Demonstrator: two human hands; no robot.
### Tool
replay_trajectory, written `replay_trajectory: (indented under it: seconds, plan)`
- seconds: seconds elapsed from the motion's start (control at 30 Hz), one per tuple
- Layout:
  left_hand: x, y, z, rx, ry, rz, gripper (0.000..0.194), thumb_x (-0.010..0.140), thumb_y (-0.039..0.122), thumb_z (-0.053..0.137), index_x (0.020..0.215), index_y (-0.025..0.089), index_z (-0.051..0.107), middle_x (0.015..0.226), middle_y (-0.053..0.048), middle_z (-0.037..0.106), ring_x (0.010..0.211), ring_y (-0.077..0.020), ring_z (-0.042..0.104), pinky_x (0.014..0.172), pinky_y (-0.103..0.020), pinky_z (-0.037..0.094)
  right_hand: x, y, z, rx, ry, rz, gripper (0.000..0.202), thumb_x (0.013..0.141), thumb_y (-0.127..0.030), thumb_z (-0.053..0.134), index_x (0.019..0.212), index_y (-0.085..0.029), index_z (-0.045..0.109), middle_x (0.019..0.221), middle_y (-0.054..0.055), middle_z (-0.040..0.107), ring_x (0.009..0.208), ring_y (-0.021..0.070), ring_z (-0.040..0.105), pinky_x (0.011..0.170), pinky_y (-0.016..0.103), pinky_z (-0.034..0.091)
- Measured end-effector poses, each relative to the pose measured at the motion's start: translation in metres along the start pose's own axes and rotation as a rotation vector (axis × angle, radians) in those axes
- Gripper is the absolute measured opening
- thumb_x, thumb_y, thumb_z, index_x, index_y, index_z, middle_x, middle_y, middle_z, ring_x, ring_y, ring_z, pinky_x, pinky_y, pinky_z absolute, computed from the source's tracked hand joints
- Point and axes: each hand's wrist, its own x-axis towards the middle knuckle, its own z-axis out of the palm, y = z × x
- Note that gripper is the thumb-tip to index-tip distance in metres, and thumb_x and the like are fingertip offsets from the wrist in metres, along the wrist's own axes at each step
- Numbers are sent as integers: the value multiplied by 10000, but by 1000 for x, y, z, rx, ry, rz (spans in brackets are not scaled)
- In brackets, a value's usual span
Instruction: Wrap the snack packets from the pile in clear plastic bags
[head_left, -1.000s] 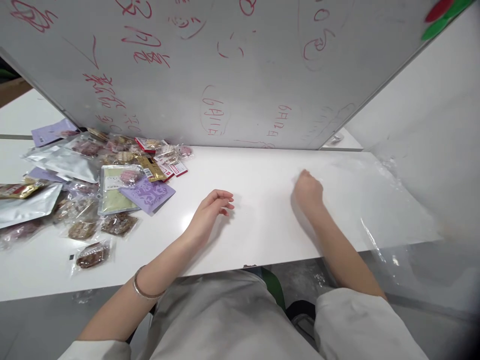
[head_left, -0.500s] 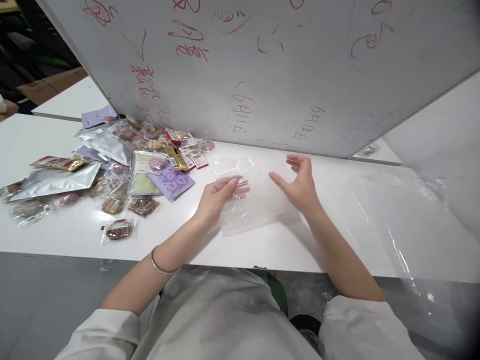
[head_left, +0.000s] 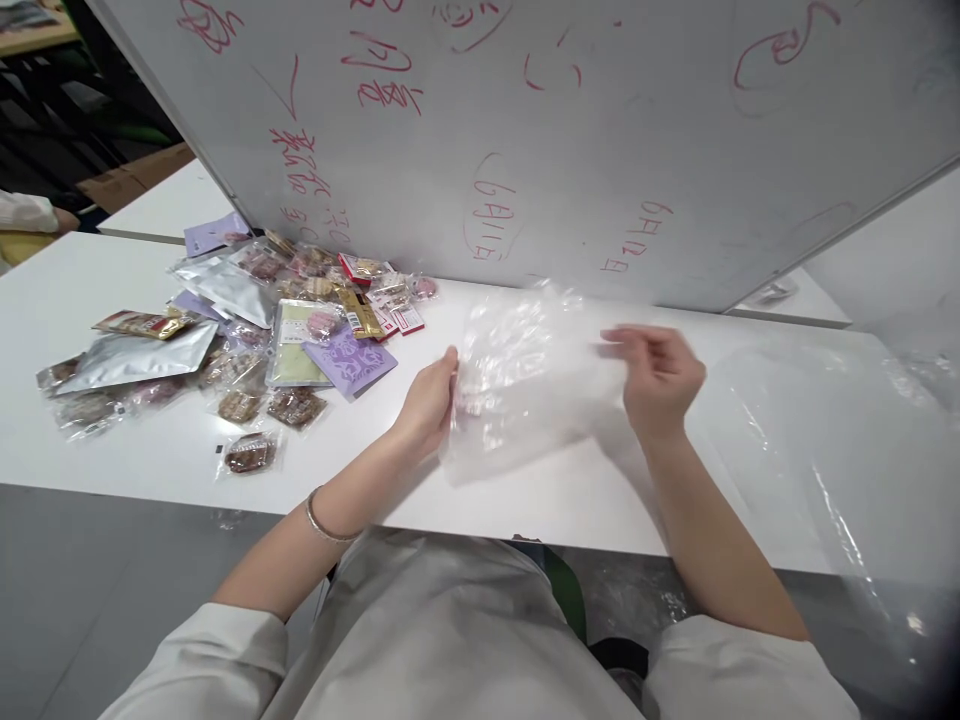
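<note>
A clear plastic bag (head_left: 517,390), crinkled and shiny, is held up above the white table in front of me. My left hand (head_left: 431,405) grips its left edge, thumb in front and the other fingers behind the film. At the bag's right side, my right hand (head_left: 660,375) has its fingers curled together in a pinch on the edge, slightly smeared by motion. Nothing shows inside the bag. Left of my left hand lie a purple packet (head_left: 351,362) and a green packet (head_left: 294,350).
A heap of wrapped snacks and silver pouches (head_left: 142,358) covers the table's left part. One wrapped brown snack (head_left: 250,453) lies near the front edge. A whiteboard (head_left: 420,180) with red writing stands behind. Clear plastic sheeting (head_left: 795,450) drapes over the right side. Another person's sleeve (head_left: 28,212) shows far left.
My right hand has moved right and gone from spread fingers to a pinch on the bag's edge. The bag has shifted slightly right and looks more crinkled.
</note>
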Motion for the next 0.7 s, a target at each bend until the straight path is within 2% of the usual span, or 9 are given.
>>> replay_trajectory:
  seconds: [0.07, 0.13, 0.2, 0.3, 0.37, 0.43, 0.5, 0.6, 0.7]
  plan:
    - [-2, 1, -2, 64, -34, -31, 246, 804, 316, 668, 1022, 203, 652, 523, 51, 528, 454, -133, 526, 499, -271, 467, 7, -2, -8, 99, 148, 54, 217, 937, -471, 537, 952, -255, 545, 741, -17, 685, 406, 108, 548, 381, 247, 391]
    - [-7, 4, -3, 221, -208, -87, 359, 758, 247, 636, 1115, 211, 660, 439, 78, 482, 345, -123, 444, 378, -235, 370, 19, 3, -18, 160, 212, 170, 228, 933, -486, 515, 946, -260, 490, 667, -47, 625, 294, 72, 364, 310, 234, 240]
    - [-15, 10, -5, 410, -550, -196, 282, 723, 251, 632, 984, 203, 726, 359, 72, 439, 272, -129, 383, 305, -231, 305, 32, 16, -25, 122, 162, 330, 238, 880, -476, 572, 896, -256, 481, 659, -52, 597, 298, 57, 293, 305, 230, 200]
    - [-25, 19, -6, 618, -1119, -397, 149, 719, 285, 643, 785, 232, 766, 339, 34, 476, 273, -164, 446, 295, -260, 365, 40, 40, -20, -27, -16, 528, 261, 838, -474, 611, 883, -247, 490, 690, -45, 619, 329, 57, 288, 318, 220, 196]
    - [-26, 20, -7, 735, -1317, -485, 137, 744, 342, 659, 748, 259, 767, 354, 18, 515, 275, -177, 470, 292, -273, 374, 35, 54, -9, -153, -116, 553, 249, 871, -473, 569, 933, -237, 518, 716, -27, 641, 375, 75, 368, 360, 215, 289]
    - [-23, 16, -10, 811, -1200, -362, 134, 721, 374, 714, 641, 267, 728, 364, 8, 529, 272, -169, 452, 294, -275, 354, 28, 60, 2, -367, -219, 493, 262, 910, -439, 521, 1050, -221, 557, 854, 37, 690, 551, 128, 559, 520, 256, 470]
    - [-18, 10, -15, 816, -818, -21, 205, 655, 357, 778, 531, 270, 639, 390, 9, 533, 323, -163, 466, 363, -282, 396, 20, 59, 10, -651, -297, 339, 405, 920, -406, 512, 1256, -180, 530, 1172, 149, 659, 951, 241, 660, 826, 391, 537]
    - [-12, 6, -27, 826, -357, 332, 320, 607, 315, 803, 477, 261, 516, 422, 15, 483, 478, -204, 553, 572, -315, 481, 6, 46, 15, -844, -376, 13, 691, 923, -449, 528, 1504, -134, 327, 1573, 216, 317, 1434, 361, 346, 1160, 568, 273]
    - [-7, 21, -39, 1000, -135, 365, 375, 671, 286, 766, 486, 239, 443, 431, 5, 386, 637, -290, 619, 756, -386, 476, -12, 36, 20, -777, -671, -99, 711, 979, -572, 370, 1573, -210, 223, 1652, 132, 197, 1520, 333, 172, 1214, 586, 147]
